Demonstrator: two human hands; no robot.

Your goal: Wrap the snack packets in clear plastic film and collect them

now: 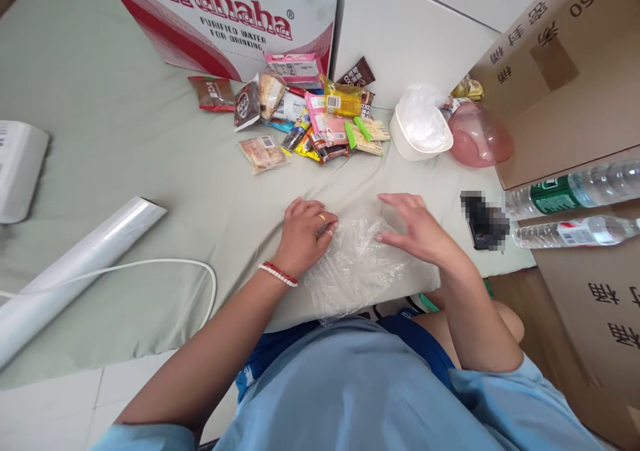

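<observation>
Item: clear plastic bag (356, 264), crumpled, lying flat on the green sheet (125, 137) at the near edge, between your two hands and hanging slightly over the edge toward your lap.

Left hand (304, 234): fingers curled, tips pinching or pressing the bag's left rim; whether the film is truly gripped cannot be told.

Right hand (417, 231): fingers spread and straight, palm down, resting on the bag's right side, holding nothing.

Step in hand, as judged: spreading the bag flat. Next move likely calls for finding the mouth and parting its two layers, which thin film resists.

Beyond your fingertips: a heap of snack packets (310, 117), print too small to read. Right of it, a white bowl (420, 131) lined with plastic, then a pink lid (480, 134).

Further beyond: a carton (230, 11) reading "Wahaha", "PURIFIED WATER FOR DRINKING".

Right of your right hand: a dark blurred object (484, 221), two water bottles (575, 214), and brown cartons (565, 71) with Chinese characters and "50".

Left of your left hand: a white cable (150, 265), a roll of clear film (75, 264).
</observation>
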